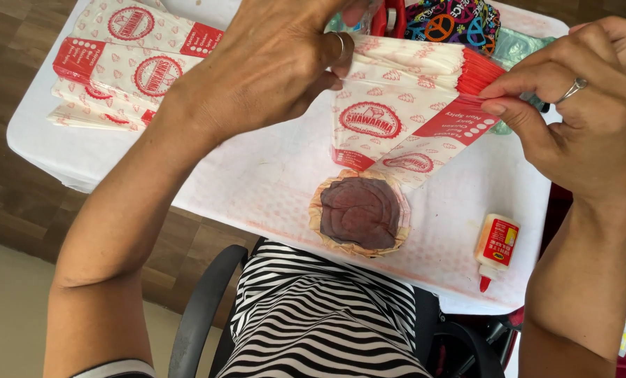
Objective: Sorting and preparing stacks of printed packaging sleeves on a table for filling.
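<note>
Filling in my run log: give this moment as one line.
left hand: holds paper bag stack | right hand: pinches stack's red end | table: glue bottle, round pad

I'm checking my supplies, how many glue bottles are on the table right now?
1. The glue bottle lies on the white table near its front edge, below the right hand, red tip toward the person. Others may be hidden behind the hands.

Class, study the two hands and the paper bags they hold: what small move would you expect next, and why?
Probably peeling one bag free. Both hands, left hand and right hand, hold a stack of red-and-white paper bags above the table; the right fingertips pinch one bag's red edge, already fanned apart from the rest.
</note>
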